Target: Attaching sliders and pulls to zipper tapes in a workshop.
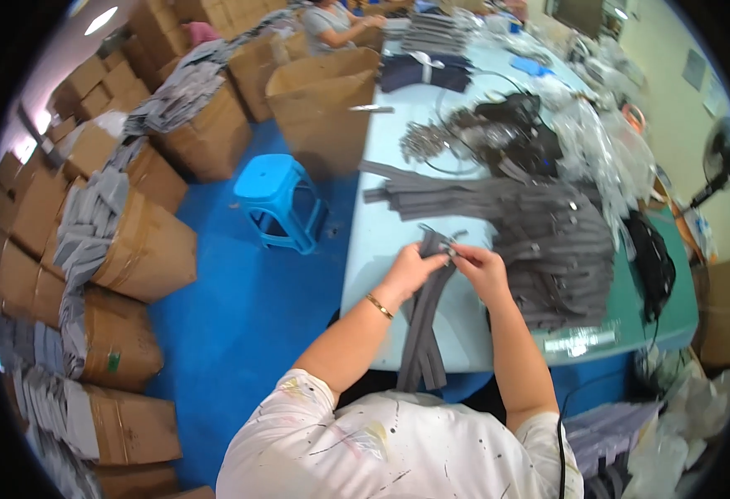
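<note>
A long dark grey zipper hangs from my hands over the table's near edge, its lower part split into two crossing tapes. My left hand, with a gold bracelet at the wrist, grips it close to the upper end. My right hand has its fingertips closed at that same end, where a small shiny metal piece, perhaps a slider, shows between the two hands. To the right of them lies a thick pile of grey zippers with metal bits on it. Longer strips from the pile stretch leftward across the table.
The pale blue table carries small metal parts, black bags, clear plastic bags and dark bundles. A blue stool stands left. Cardboard boxes line the floor. A co-worker is at the far end.
</note>
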Available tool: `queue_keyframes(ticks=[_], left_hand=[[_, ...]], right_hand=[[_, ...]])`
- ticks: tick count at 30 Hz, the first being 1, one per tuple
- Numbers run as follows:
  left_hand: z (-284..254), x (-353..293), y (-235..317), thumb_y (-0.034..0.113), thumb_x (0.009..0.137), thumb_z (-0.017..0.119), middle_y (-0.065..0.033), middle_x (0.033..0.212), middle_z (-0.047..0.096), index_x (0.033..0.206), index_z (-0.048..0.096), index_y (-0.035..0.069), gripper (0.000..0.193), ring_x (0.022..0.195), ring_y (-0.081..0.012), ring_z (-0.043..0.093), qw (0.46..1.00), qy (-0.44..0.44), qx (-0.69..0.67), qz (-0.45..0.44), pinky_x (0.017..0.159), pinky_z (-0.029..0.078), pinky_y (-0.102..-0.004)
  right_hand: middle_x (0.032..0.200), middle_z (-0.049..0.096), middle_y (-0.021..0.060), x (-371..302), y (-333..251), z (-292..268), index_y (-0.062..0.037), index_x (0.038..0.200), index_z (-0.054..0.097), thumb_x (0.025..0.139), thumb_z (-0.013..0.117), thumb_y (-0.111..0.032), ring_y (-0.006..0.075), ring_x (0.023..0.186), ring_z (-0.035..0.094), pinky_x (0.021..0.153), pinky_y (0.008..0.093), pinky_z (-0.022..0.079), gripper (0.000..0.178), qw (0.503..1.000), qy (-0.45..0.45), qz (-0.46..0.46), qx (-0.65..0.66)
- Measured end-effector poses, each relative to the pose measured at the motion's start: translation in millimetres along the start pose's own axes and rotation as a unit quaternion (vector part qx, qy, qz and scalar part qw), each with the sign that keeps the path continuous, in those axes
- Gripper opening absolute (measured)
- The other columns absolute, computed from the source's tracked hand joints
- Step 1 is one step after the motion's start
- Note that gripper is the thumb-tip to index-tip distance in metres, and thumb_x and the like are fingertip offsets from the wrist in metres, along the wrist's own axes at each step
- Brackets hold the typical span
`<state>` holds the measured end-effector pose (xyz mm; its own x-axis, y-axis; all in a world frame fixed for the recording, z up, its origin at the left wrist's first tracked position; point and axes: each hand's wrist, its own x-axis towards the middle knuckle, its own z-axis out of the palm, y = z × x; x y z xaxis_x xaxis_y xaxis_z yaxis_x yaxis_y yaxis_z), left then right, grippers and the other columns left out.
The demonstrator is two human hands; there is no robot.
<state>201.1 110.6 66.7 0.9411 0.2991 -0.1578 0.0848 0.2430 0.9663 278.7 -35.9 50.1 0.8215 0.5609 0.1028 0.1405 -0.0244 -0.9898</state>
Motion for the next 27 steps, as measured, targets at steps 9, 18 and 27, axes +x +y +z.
queue_keyframes(ticks=[9, 18, 27], left_hand=[[-9, 9, -10, 0.011, 0.077, 0.068, 0.0019, 0.068, 0.057, 0.09, 0.061, 0.004, 0.016, 0.045, -0.002, 0.037, 1.0, -0.007, 0.005, -0.011, 0.039, 0.026, -0.0189], [-6, 6, -8, 0.009, 0.078, 0.068, 0.0023, 0.068, 0.056, 0.089, 0.06, 0.004, 0.014, 0.045, -0.0023, 0.037, 1.0, -0.01, 0.0, -0.021, 0.039, 0.026, -0.0187], [-6, 4, -4, 0.014, 0.078, 0.069, 0.0, 0.072, 0.059, 0.086, 0.061, 0.004, 0.015, 0.046, -0.0033, 0.04, 0.999, -0.012, 0.0, -0.039, 0.04, 0.028, -0.0187]], right_hand=[[0.089, 0.065, 0.0028, 2, -2, -2, -0.0034, 0.105, 0.065, 0.08, 0.064, -0.004, 0.0067, 0.079, 0.057, 0.07, 0.0201, 0.046, 0.026, 0.997, -0.021, 0.039, 0.07], [0.086, 0.065, 0.0015, 0, -4, -4, -0.0028, 0.104, 0.066, 0.08, 0.063, -0.003, 0.0054, 0.076, 0.056, 0.068, 0.0194, 0.046, 0.024, 0.995, -0.026, 0.05, 0.082], [0.089, 0.064, 0.0014, 0, -9, -6, -0.0025, 0.105, 0.065, 0.081, 0.063, -0.003, 0.006, 0.078, 0.056, 0.071, 0.0205, 0.046, 0.025, 0.993, -0.033, 0.066, 0.096]])
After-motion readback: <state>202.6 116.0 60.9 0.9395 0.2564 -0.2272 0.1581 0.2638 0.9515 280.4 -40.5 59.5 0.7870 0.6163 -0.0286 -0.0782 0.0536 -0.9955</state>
